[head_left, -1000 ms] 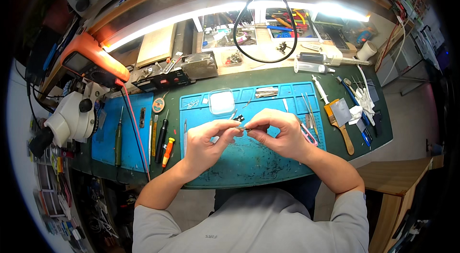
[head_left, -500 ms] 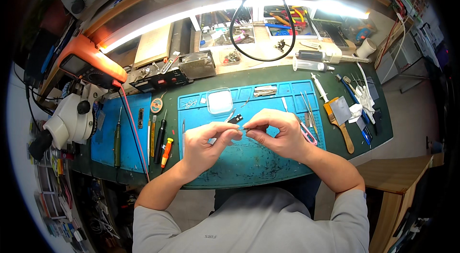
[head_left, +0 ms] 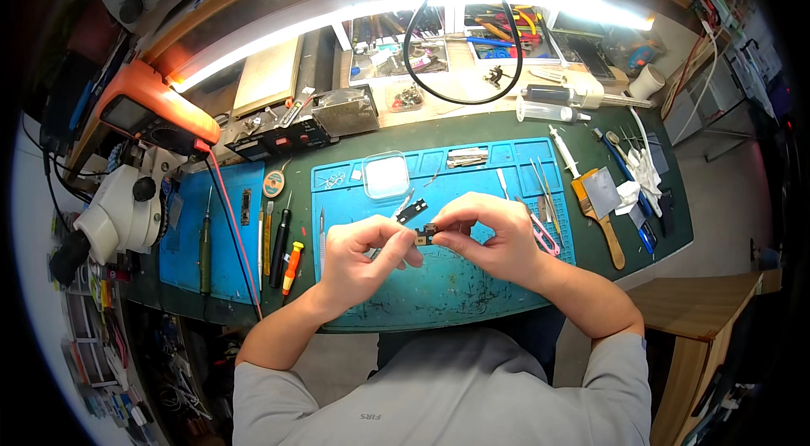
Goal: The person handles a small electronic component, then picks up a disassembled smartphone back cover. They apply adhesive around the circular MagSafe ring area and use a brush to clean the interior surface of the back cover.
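Note:
Over the blue work mat, my hands pinch a small dark flat part between them, its patterned face showing. Thumb and fingers of my left hand close on its left end. My right hand grips the other end between thumb and forefinger, covering some of it. Just beyond the fingertips, a black strip-like piece with light holes lies on the mat. Farther back stands a clear square plastic box. Pink-handled scissors and tweezers rest right of my right hand.
At left are an orange multimeter, a white microscope part and several screwdrivers, one orange-handled. A brush, syringes and crumpled tissue lie at right. A black cable loop hangs above the back.
The small part has turned from nearly edge-on, so more of its face shows. My fingertips have shifted slightly around it; both hands stay in about the same place.

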`<act>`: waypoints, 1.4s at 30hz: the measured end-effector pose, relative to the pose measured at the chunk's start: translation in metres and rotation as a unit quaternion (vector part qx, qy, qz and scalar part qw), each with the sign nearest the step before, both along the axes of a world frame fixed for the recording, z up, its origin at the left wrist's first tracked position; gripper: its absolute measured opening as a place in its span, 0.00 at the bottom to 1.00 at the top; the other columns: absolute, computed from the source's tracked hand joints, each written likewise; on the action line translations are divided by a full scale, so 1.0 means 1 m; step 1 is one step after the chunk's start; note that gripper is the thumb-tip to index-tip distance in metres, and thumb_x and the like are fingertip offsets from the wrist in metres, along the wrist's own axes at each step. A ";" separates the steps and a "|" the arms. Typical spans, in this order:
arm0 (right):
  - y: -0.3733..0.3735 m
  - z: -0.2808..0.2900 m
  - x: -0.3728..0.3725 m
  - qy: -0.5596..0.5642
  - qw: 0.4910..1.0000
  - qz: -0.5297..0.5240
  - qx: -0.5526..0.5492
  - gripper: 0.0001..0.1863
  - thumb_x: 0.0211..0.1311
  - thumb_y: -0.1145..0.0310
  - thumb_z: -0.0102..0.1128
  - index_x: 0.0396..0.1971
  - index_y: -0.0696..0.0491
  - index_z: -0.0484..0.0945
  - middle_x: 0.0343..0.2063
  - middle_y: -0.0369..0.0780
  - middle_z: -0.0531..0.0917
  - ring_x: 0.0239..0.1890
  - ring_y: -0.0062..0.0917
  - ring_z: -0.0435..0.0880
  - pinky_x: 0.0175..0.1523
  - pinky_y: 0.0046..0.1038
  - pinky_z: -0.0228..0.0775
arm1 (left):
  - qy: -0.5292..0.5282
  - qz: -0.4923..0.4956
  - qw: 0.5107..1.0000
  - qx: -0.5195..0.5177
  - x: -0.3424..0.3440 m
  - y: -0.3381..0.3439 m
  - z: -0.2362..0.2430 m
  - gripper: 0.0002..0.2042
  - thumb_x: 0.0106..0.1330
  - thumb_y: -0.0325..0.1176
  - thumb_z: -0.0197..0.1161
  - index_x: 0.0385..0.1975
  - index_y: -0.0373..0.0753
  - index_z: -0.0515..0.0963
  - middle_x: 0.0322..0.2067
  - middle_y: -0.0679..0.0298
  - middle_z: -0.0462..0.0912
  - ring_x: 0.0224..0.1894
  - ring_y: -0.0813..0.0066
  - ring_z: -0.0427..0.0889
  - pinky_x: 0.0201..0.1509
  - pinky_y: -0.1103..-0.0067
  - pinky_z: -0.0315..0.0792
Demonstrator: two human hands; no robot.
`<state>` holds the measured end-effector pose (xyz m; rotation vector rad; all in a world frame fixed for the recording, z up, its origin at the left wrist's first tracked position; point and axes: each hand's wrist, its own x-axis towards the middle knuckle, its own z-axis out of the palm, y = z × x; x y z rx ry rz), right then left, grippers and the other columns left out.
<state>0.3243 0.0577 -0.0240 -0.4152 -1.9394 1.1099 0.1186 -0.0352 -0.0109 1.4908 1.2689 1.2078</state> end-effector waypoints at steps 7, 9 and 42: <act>-0.001 0.003 0.002 0.023 0.996 -0.011 0.089 0.12 0.49 0.78 0.76 0.35 0.57 0.83 0.30 0.41 0.88 0.31 0.28 0.88 0.33 0.24 0.80 | -0.003 -0.012 1.000 0.025 -0.001 -0.003 0.000 0.07 0.72 0.27 0.59 0.32 0.31 0.82 0.26 0.61 0.87 0.26 0.81 0.85 0.28 0.85 0.78; -0.001 0.003 0.001 0.033 0.995 -0.009 0.098 0.12 0.48 0.79 0.76 0.34 0.56 0.84 0.29 0.41 0.88 0.31 0.29 0.89 0.34 0.24 0.80 | 0.018 -0.028 0.998 0.062 -0.002 -0.002 -0.003 0.08 0.73 0.27 0.58 0.34 0.30 0.80 0.26 0.58 0.87 0.27 0.78 0.86 0.29 0.83 0.80; -0.002 0.000 0.006 0.005 0.960 0.056 -0.274 0.13 0.69 0.70 0.62 0.49 0.60 0.82 0.37 0.40 0.87 0.34 0.18 0.86 0.42 0.21 0.79 | -0.209 -0.066 0.966 -0.134 -0.003 0.004 -0.003 0.15 0.78 0.37 0.53 0.49 0.31 0.78 0.37 0.58 0.86 0.40 0.71 0.86 0.37 0.77 0.79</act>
